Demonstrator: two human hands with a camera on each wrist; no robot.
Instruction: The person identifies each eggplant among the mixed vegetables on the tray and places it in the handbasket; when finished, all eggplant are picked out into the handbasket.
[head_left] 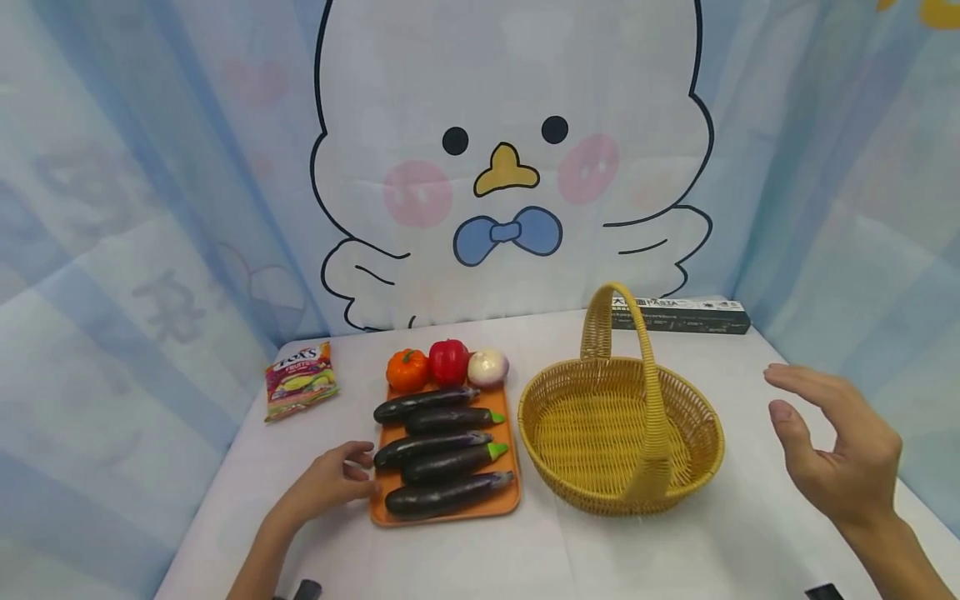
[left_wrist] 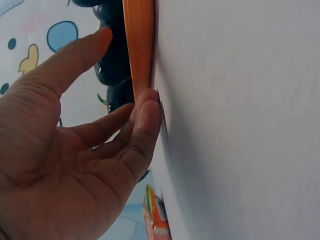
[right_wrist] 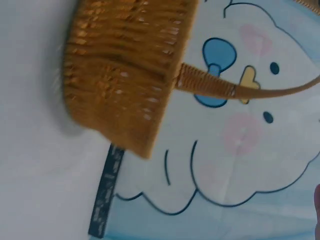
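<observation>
My left hand (head_left: 331, 481) is at the left edge of an orange tray (head_left: 384, 518), its fingertips right at the rim. In the left wrist view the thumb stands apart from the fingers, beside the tray's side (left_wrist: 139, 45). Several dark eggplants (head_left: 447, 495) lie crosswise on the tray. Along its far end sit an orange pumpkin-shaped vegetable (head_left: 408, 371), a red bell pepper (head_left: 449, 362) and a white-purple onion (head_left: 488, 367). Right of the tray stands a yellow wicker basket (head_left: 592, 433) with a tall handle. My right hand (head_left: 847, 446) hovers right of the basket, fingers loosely bent, holding nothing.
A colourful snack bag (head_left: 301, 381) lies at the table's back left. Behind the basket is a long dark box (head_left: 678, 317). A curtain with a cartoon bird (head_left: 510, 100) hangs behind the white table (head_left: 465, 567) and along both sides.
</observation>
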